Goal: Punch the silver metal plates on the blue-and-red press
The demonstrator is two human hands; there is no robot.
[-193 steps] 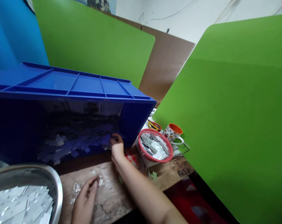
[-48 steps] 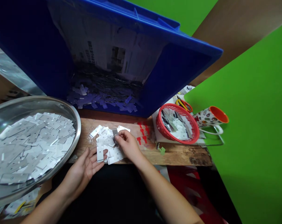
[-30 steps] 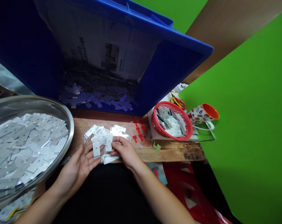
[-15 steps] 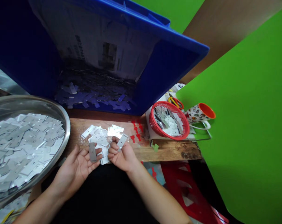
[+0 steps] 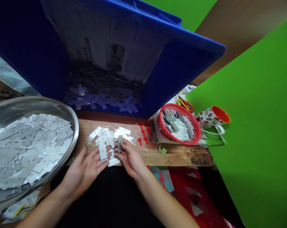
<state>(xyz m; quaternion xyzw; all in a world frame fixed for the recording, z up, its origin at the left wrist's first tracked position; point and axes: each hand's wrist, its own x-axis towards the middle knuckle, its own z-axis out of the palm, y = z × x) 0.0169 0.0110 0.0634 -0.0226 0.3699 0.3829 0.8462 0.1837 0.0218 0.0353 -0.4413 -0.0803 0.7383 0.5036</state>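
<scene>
My left hand (image 5: 87, 166) is palm up with its fingers spread out, and a small flat metal plate (image 5: 103, 151) with a hole rests across its fingers. To its right, my right hand (image 5: 131, 158) pinches another grey metal plate (image 5: 120, 144) upright between thumb and fingers. Beneath and behind both hands, a loose pile of shiny metal plates (image 5: 105, 134) lies on the wooden bench. The fingers hide part of this pile.
On the left stands a large steel bowl (image 5: 75, 126) full of plates. A tilted blue bin (image 5: 172, 69) with more plates rises behind. Toward the right are a red basket (image 5: 161, 126) of plates, scissors (image 5: 186, 105), a patterned mug (image 5: 208, 117) and red tape marks (image 5: 143, 133).
The plate on my left fingers now shows a brighter face. In my right hand the plate has turned from slanted to upright. The view has shifted slightly left.
</scene>
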